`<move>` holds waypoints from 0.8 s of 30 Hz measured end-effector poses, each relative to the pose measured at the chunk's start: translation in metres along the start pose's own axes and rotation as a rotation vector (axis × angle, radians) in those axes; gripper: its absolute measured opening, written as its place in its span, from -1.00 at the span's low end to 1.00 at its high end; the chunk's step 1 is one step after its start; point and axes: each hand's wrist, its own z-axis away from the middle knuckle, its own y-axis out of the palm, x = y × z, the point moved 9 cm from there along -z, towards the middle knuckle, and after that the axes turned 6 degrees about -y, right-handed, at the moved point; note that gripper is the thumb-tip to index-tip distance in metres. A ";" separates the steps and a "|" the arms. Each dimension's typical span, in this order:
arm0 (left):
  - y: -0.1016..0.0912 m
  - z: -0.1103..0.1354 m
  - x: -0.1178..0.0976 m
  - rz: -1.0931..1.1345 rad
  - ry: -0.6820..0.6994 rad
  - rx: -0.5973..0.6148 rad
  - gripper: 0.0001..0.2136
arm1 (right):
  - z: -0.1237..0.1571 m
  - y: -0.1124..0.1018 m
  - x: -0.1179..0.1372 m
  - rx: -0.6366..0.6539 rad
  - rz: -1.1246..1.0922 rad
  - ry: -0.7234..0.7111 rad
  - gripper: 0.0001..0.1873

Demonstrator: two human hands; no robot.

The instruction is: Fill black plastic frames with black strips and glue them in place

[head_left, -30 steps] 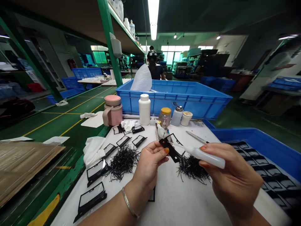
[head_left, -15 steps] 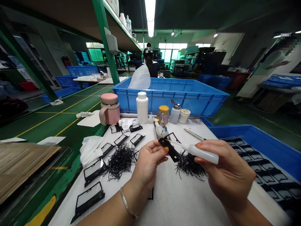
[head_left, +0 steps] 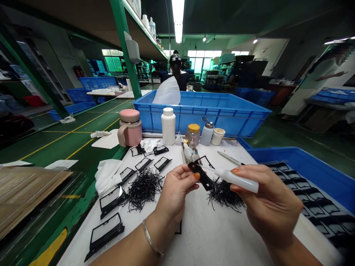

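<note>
Between thumb and fingers, my left hand (head_left: pixel 177 188) grips a black plastic frame (head_left: pixel 204 180), tilted above the white worktop (head_left: pixel 219 236). My right hand (head_left: pixel 269 199) is closed round a translucent squeeze bottle (head_left: pixel 238 181), whose thin nozzle (head_left: pixel 203 167) points left at the frame. Whether the tip touches it I cannot tell. Below the held frame lies a pile of thin black strips (head_left: pixel 226 195). A second pile (head_left: pixel 142 189) is left of my left hand. Several similar frames, such as a near one (head_left: pixel 105 234), stand along the left side.
A blue crate (head_left: pixel 199 114) stands behind a pink mug (head_left: pixel 130 127), a white bottle (head_left: pixel 168 127), a yellow-lidded jar (head_left: pixel 193 133) and a pump bottle (head_left: pixel 207 133). Tweezers (head_left: pixel 229 158) lie at right. Another blue crate (head_left: pixel 299 157) holds rows of frames. A co-worker (head_left: pixel 176 72) sits beyond.
The nozzle tip has shifted slightly left along the black frame. Both hands keep their grips and hardly move otherwise.
</note>
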 end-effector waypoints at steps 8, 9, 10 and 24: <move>0.000 0.001 0.000 -0.006 0.002 0.005 -0.81 | 0.000 0.000 0.000 -0.010 -0.011 0.005 -0.77; 0.000 0.000 0.000 -0.006 0.002 0.006 -0.81 | 0.000 0.000 0.001 -0.009 -0.014 0.004 -0.77; 0.000 0.000 0.000 -0.005 0.001 0.005 -0.81 | 0.000 0.000 0.001 -0.008 -0.018 0.004 -0.76; -0.003 0.000 -0.002 0.022 0.008 -0.005 -0.80 | 0.001 -0.009 -0.006 -0.079 -0.013 0.067 -0.84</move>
